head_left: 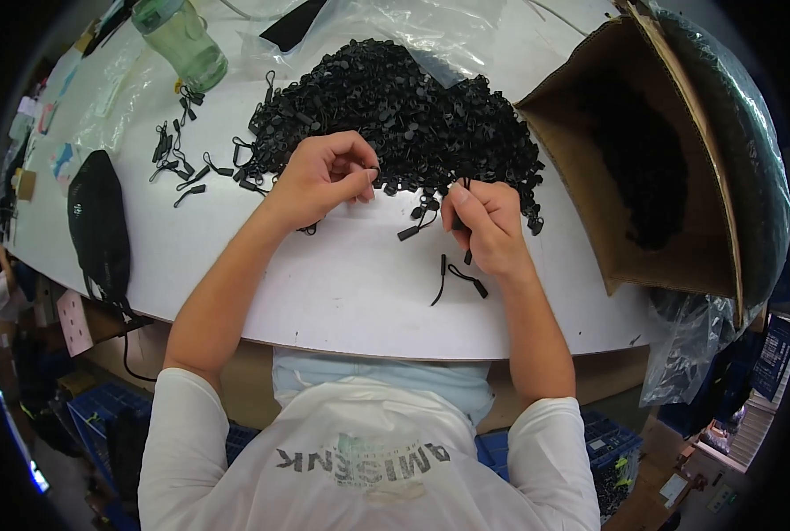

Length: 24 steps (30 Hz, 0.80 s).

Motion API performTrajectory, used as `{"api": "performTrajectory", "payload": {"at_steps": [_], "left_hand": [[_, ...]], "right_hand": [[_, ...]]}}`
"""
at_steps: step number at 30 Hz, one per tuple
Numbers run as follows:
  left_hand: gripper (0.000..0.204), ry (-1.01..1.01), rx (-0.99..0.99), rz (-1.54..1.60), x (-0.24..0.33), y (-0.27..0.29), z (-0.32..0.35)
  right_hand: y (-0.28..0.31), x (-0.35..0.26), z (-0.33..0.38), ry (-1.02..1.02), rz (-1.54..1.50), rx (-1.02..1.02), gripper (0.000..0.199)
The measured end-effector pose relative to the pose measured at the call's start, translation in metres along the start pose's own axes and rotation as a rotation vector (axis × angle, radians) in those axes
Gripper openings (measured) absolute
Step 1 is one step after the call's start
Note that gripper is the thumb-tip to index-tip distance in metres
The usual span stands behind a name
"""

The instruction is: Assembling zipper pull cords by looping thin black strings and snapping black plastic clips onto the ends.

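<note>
L hand (331, 177): pinches tiny black bit (375, 168) | R hand (489, 223): grips black cord pull (467, 257) | black plastic parts pile (395, 115): just past hands, prob. for easy reach

Table (368, 305): smooth white top, low sheen, small dark marks along its near edge. Heap (350, 111), toward the far edge: black, plastic-looking parts, satin, with scattered highlights. Cord pulls (191, 189): smooth black end pieces, apparently plastic, on thin cord loops. Bottle (182, 44), far left: translucent green plastic, glossy. Bag (466, 31), far edge: thin clear film, creased and shiny. Carton (678, 270), right edge: brown cardboard, matt (its outer side is covered by glossy clear sheeting (753, 159)). Pouch (98, 221), left edge: black, cloth-like, faintly lustrous.
</note>
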<state>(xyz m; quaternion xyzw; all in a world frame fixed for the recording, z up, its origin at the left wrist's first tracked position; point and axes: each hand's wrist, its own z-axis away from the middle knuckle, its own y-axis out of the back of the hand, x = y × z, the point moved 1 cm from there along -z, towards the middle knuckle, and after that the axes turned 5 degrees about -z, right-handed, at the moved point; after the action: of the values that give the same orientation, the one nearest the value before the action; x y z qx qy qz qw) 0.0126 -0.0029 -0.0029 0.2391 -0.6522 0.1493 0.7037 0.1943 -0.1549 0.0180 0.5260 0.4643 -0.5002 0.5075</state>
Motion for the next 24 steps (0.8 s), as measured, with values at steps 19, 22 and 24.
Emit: {"api": "performTrajectory", "payload": {"at_steps": [19, 22, 24], "left_hand": [[0.009, 0.073, -0.03, 0.055, 0.005, -0.005, 0.002], [0.01, 0.076, -0.024, 0.016, 0.002, -0.007, 0.001], [0.012, 0.093, -0.018, 0.034, 0.002, -0.009, 0.002]], "right_hand": [[-0.021, 0.007, -0.012, 0.29, 0.406, 0.251, 0.021], [-0.025, 0.005, -0.01, 0.396, 0.537, 0.313, 0.01], [-0.027, 0.007, -0.01, 0.377, 0.603, 0.285, 0.007]]}}
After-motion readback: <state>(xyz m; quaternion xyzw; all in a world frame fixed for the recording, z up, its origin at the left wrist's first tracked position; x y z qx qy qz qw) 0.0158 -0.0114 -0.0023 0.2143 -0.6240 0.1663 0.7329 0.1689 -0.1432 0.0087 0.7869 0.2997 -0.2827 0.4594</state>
